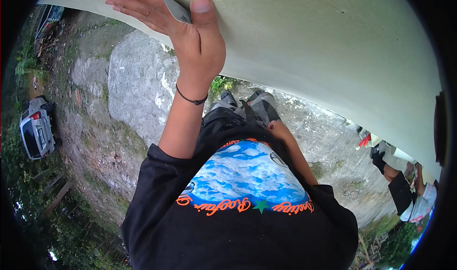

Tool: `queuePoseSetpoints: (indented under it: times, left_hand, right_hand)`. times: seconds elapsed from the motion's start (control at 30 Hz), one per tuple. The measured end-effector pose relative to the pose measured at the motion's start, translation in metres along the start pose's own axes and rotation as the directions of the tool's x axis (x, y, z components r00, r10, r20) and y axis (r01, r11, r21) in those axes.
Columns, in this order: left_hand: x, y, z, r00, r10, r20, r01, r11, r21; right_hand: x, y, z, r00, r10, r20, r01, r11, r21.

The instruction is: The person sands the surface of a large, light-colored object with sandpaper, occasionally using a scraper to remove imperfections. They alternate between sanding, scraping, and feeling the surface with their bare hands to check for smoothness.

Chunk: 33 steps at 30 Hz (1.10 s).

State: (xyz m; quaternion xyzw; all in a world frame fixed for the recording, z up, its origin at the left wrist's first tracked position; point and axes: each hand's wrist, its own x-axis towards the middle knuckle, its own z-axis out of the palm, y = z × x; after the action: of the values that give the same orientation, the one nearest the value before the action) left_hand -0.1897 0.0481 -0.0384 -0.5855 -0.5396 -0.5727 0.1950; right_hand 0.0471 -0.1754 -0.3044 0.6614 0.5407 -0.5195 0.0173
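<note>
My left hand (166, 17), with a dark band on its wrist, is raised against the pale panel (309, 36). A thin grey sheet (175, 7) passes between its thumb and its fingers, which lie together on the panel near its lower edge. Low down beside my thigh, in patterned grey trousers (264, 109), is my right hand (280, 129). Its fingers are mostly hidden, and I cannot make out whether it holds anything.
Rough concrete ground (138, 79) lies below the panel. A silver car (37, 129) stands at the far left by greenery. On the right, another person (409, 194) in dark shorts is near the panel, with a red item (364, 140) close by.
</note>
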Motion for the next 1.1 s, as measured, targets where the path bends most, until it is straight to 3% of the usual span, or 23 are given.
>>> queuePoseSetpoints:
  times: [0.07,0.2,0.27,0.4,0.5,0.57,0.63,0.7,0.77,0.87,0.97,1.0,1.07,1.1]
  left_hand:
    - [-0.002,0.002,0.000,1.000,-0.012,0.014,0.012,1.000,-0.021]
    - [-0.011,0.001,-0.009,0.992,-0.020,0.123,0.031,0.996,-0.088]
    - [-0.010,0.001,-0.012,0.987,-0.009,0.161,0.031,0.991,-0.131]
    - [-0.005,-0.001,-0.017,0.976,0.008,0.219,0.037,0.978,-0.203]
    - [0.000,-0.007,-0.025,0.968,0.025,0.249,0.035,0.971,-0.235]
    - [0.002,-0.006,-0.025,0.974,0.013,0.226,0.048,0.964,-0.262]
    - [0.006,-0.007,-0.024,0.981,0.017,0.195,0.041,0.955,-0.292]
    - [0.005,-0.005,-0.025,0.971,-0.034,0.237,0.101,0.956,-0.276]
    - [0.006,-0.002,-0.026,0.974,-0.064,0.217,0.139,0.927,-0.348]
    - [0.005,-0.001,-0.026,0.964,-0.073,0.254,0.139,0.958,-0.251]
    - [0.005,-0.002,-0.027,0.966,-0.068,0.249,0.134,0.957,-0.259]
    - [0.005,-0.001,-0.026,0.968,-0.076,0.239,0.142,0.952,-0.271]
    - [0.005,-0.002,-0.027,0.970,-0.063,0.234,0.122,0.962,-0.245]
    - [0.006,-0.002,-0.028,0.970,-0.048,0.239,0.104,0.969,-0.225]
  right_hand:
    - [-0.014,0.000,-0.009,0.991,0.051,-0.124,-0.073,0.981,-0.178]
    - [0.013,-0.054,-0.024,0.998,-0.004,-0.061,-0.004,0.991,-0.133]
    - [0.041,-0.051,-0.005,0.945,-0.092,0.313,0.201,0.919,-0.339]
    - [0.074,-0.022,0.040,0.946,-0.242,0.216,0.317,0.832,-0.455]
    - [0.058,-0.053,0.024,0.906,-0.273,0.323,0.404,0.784,-0.470]
    - [0.060,-0.051,0.028,0.788,-0.610,0.080,0.598,0.729,-0.332]
    - [0.056,-0.068,0.018,0.852,-0.393,0.347,0.506,0.789,-0.348]
    - [0.053,-0.065,0.007,0.883,-0.266,0.386,0.414,0.829,-0.375]
    - [0.061,-0.048,0.012,0.879,-0.339,0.336,0.450,0.822,-0.348]
    - [0.057,-0.034,0.009,0.864,-0.457,0.213,0.504,0.766,-0.400]
    - [0.047,-0.049,-0.028,0.946,-0.217,0.240,0.314,0.795,-0.520]
    - [0.047,-0.048,-0.035,0.945,-0.226,0.235,0.319,0.788,-0.526]
    - [0.039,-0.030,-0.043,0.943,-0.310,0.125,0.332,0.914,-0.234]
    - [0.034,-0.023,-0.040,0.940,-0.318,0.127,0.340,0.910,-0.238]
